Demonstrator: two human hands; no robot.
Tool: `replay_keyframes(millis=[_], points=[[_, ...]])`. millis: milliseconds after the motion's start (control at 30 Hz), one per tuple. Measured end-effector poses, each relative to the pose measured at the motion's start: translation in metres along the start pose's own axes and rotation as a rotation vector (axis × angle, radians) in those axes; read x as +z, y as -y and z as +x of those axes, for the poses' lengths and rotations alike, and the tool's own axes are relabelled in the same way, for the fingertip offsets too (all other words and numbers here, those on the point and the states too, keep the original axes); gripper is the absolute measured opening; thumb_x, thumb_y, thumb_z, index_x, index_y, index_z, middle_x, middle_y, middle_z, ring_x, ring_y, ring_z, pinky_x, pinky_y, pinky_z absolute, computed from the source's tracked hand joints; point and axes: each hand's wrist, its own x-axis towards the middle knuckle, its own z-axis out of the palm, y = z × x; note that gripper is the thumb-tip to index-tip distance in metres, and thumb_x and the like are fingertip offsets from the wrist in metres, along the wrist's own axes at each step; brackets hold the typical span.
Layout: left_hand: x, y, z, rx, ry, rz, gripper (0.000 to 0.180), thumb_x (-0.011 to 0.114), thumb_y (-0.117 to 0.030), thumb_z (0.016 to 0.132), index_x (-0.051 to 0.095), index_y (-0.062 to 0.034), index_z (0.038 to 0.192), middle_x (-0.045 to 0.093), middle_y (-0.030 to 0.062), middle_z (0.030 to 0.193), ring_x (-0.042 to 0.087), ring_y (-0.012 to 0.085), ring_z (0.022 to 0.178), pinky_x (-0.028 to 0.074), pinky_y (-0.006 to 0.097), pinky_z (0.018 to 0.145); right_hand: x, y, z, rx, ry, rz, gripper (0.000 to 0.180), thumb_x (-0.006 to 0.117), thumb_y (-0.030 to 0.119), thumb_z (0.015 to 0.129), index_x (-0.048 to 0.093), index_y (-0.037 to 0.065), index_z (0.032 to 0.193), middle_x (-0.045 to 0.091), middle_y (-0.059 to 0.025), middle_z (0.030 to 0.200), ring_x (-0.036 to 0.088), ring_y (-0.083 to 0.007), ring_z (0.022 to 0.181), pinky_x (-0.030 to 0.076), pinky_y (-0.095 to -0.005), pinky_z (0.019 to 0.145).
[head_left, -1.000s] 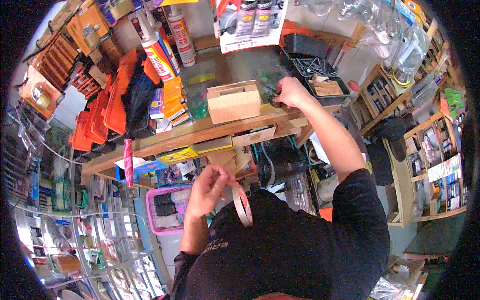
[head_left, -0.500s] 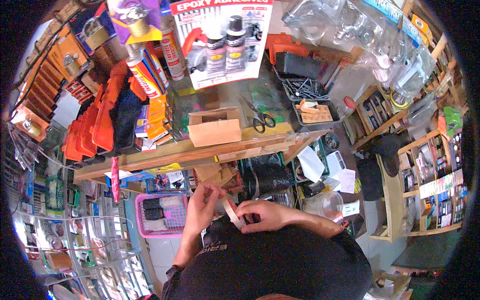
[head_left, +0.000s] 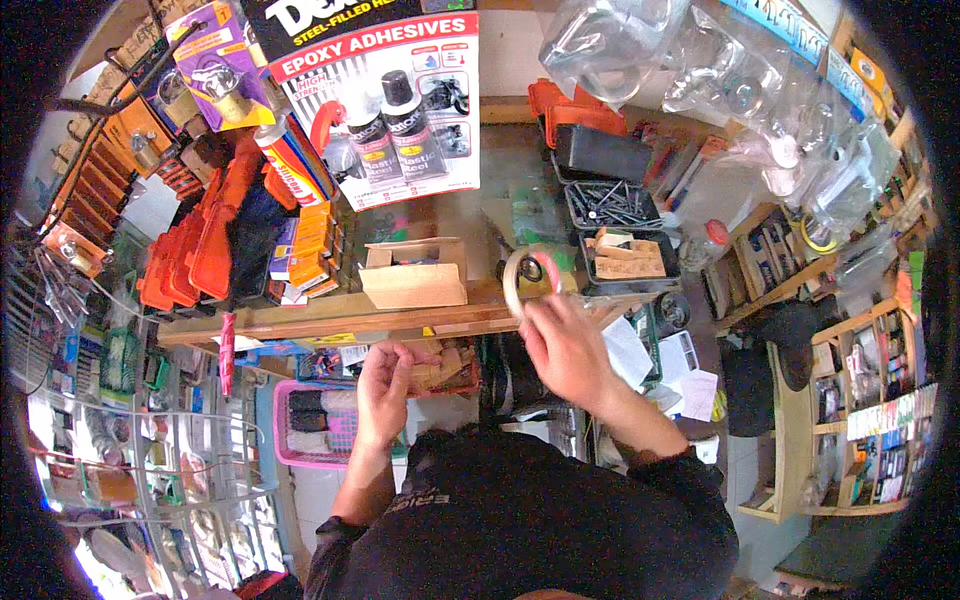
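My right hand (head_left: 568,350) grips a roll of masking tape (head_left: 512,285), pale on one side with a pinkish-red inner ring, raised at the counter's front edge. Behind the roll lie black-handled scissors, partly covered by it. My left hand (head_left: 384,385) is held in front of the counter with thumb and fingers pinched together. Whatever sits between those fingertips is too small to make out. Just beyond my left hand, on the counter, stands a small open cardboard box (head_left: 415,287) with dark contents hardly visible.
A hanging epoxy adhesive card (head_left: 455,150) blocks part of the view over the wooden-edged counter (head_left: 330,318). Black trays of screws (head_left: 610,205) and wood pieces (head_left: 628,258) stand at right. Orange cases (head_left: 205,250) fill the left; a pink basket (head_left: 278,425) sits lower left.
My hands have moved apart. The right hand has carried the tape roll forward and right to the counter edge; the left has moved slightly left. The tape strip between them no longer shows.
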Motion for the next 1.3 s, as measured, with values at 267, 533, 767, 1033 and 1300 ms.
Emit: replay_keyframes(millis=[267, 533, 767, 1033, 1300], points=[[0.020, -0.010, 0.003, 0.106, 0.145, -0.080, 0.007, 0.043, -0.012, 0.099, 0.043, -0.0053, 0.102, 0.060, 0.0109, 0.101, 0.063, 0.0177, 0.094, 0.055, 0.023, 0.063, 0.031, -0.044, 0.020, 0.002, -0.063, -0.235, 0.025, 0.062, 0.004, 0.076, 0.061, 0.003, 0.100, 0.054, -0.0122, 0.093, 0.052, -0.0322, 0.090, 0.047, -0.0415, 0.071], [0.006, -0.009, 0.000, 0.318, 0.216, 0.311, 0.009, 0.051, 0.000, 0.092, 0.046, -0.0029, 0.099, 0.063, 0.0116, 0.100, 0.063, 0.0164, 0.087, 0.052, 0.025, 0.064, 0.037, 0.027, -0.014, 0.417, 0.211, 1.030, 0.018, 0.058, 0.017, 0.091, 0.059, 0.003, 0.102, 0.057, 0.0003, 0.083, 0.052, -0.0074, 0.069, 0.042, -0.0210, 0.057], [-0.003, -0.015, 0.001, 0.547, 0.301, 0.606, 0.017, 0.056, 0.006, 0.083, 0.048, -0.0030, 0.096, 0.064, 0.0144, 0.097, 0.065, 0.0245, 0.079, 0.053, 0.031, 0.065, 0.058, 0.041, -0.027, 0.492, 0.499, 1.443, 0.023, 0.059, 0.029, 0.091, 0.063, 0.007, 0.097, 0.060, 0.0017, 0.077, 0.053, -0.0067, 0.063, 0.044, -0.0233, 0.053], [0.004, -0.021, 0.004, 0.621, 0.370, 0.702, 0.018, 0.057, 0.006, 0.082, 0.049, -0.0028, 0.096, 0.063, 0.0152, 0.099, 0.065, 0.0290, 0.077, 0.054, 0.034, 0.062, 0.050, 0.041, -0.021, 0.534, 0.471, 1.445, 0.018, 0.056, 0.020, 0.093, 0.061, 0.004, 0.096, 0.055, -0.0001, 0.068, 0.051, -0.0080, 0.060, 0.040, -0.0226, 0.053], [0.007, -0.017, 0.020, 0.845, 0.398, 0.793, 0.031, 0.065, 0.004, 0.074, 0.052, -0.0047, 0.100, 0.063, 0.0133, 0.103, 0.066, 0.0297, 0.083, 0.054, 0.036, 0.064, 0.049, 0.040, -0.020, 0.568, 0.361, 1.518, 0.017, 0.053, 0.018, 0.094, 0.060, 0.004, 0.090, 0.054, -0.0007, 0.066, 0.051, -0.0086, 0.059, 0.039, -0.0232, 0.052]])
